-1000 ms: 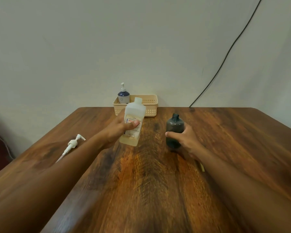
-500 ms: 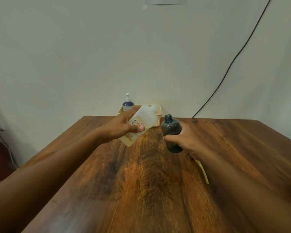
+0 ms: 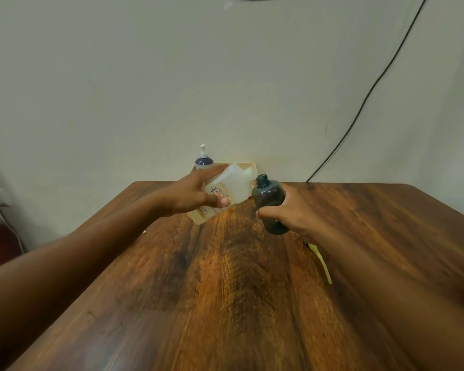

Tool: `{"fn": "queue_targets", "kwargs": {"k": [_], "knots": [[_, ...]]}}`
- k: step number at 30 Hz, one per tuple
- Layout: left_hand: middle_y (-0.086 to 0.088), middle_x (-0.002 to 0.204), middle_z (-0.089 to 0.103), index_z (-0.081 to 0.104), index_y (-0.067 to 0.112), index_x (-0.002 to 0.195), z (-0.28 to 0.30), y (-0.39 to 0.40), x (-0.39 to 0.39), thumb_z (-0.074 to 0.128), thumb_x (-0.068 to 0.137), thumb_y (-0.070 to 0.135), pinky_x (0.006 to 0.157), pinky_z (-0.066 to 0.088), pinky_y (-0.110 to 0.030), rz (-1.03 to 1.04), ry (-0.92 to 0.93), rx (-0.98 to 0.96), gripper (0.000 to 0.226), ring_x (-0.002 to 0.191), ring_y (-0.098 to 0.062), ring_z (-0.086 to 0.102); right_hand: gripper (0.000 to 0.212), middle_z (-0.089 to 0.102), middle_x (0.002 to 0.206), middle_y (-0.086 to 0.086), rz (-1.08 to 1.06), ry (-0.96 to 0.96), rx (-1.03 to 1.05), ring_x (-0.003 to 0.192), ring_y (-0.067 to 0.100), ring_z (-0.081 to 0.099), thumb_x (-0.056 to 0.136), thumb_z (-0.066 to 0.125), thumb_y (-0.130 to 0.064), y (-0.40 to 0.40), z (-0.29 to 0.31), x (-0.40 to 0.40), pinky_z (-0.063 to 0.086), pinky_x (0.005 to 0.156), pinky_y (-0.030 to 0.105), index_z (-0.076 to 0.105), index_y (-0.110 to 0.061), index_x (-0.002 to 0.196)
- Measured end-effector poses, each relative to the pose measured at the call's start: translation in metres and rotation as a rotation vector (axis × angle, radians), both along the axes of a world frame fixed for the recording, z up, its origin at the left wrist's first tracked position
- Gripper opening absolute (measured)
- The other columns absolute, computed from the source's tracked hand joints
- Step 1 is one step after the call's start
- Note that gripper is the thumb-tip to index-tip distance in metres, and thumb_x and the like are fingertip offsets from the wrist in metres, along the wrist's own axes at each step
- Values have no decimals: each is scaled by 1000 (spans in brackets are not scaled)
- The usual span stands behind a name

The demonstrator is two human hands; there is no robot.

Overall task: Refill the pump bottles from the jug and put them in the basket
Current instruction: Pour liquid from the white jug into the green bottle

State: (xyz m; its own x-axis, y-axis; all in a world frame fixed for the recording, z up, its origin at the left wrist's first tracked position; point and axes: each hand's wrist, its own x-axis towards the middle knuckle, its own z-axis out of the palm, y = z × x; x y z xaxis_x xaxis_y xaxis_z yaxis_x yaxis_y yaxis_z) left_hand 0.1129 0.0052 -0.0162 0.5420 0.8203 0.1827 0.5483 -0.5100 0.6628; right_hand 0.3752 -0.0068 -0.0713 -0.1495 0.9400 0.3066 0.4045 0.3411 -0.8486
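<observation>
Left hand holds the jug, a pale translucent plastic container with a printed label. The fingers wrap over its upper side and the thumb presses against the label face, so the grip is closed on the jug. The jug is lifted clear of the surface and tilted steeply to the right, base low at left, spout end high at right. The spout sits just beside the open mouth of the dark bottle; whether the two touch cannot be told. No stream of liquid can be made out.

Right hand grips the dark bottle around its lower half, fingers curled closed around the body. The bottle is smoky grey-green, has no pump fitted, threaded neck open, and leans slightly to the left toward the jug. It looks lifted off the surface, though its base is partly covered by the hand.

At the far edge of the surface, against the wall, stands the basket, cream coloured, mostly hidden behind the jug and left hand. A second bottle, dark blue with a white pump head, stands upright at the basket's left end; whether it is inside the basket cannot be told from here.

A thin yellow tube shows at the edge of the right forearm. A black cable runs diagonally down the wall at right.
</observation>
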Motion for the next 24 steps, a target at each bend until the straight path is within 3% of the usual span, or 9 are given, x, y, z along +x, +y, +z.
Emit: {"fn": "queue_targets", "kwargs": {"k": [4,12,20,24], "knots": [[-2,123,63,30,33,159,-1,1,1,72,95,22,76,56,-19,6,24,2,77,108,-20,67,44,64,100,-19,12,-19,6,91,7,62,72,87,-22,-3,-1,-2,46,66,14,59,-41,98],[4,118,63,32,34,157,2,6,0,74,93,23,71,58,-18,3,64,31,78,103,-16,68,45,65,104,-14,30,11,23,96,11,62,73,86,-18,-5,-4,-3,48,71,21,60,-40,101],[-2,121,66,33,31,157,10,6,-1,74,92,25,88,61,-37,15,97,50,77,106,-19,69,41,68,100,-11,18,39,14,93,12,63,71,86,-18,-2,-4,-3,51,73,27,62,-36,99],[0,120,65,33,31,158,13,6,-2,75,92,25,86,60,-33,12,119,67,78,105,-18,69,42,68,102,-11,24,37,12,94,11,63,71,87,-18,-3,-3,-3,49,72,26,62,-37,100]]}}
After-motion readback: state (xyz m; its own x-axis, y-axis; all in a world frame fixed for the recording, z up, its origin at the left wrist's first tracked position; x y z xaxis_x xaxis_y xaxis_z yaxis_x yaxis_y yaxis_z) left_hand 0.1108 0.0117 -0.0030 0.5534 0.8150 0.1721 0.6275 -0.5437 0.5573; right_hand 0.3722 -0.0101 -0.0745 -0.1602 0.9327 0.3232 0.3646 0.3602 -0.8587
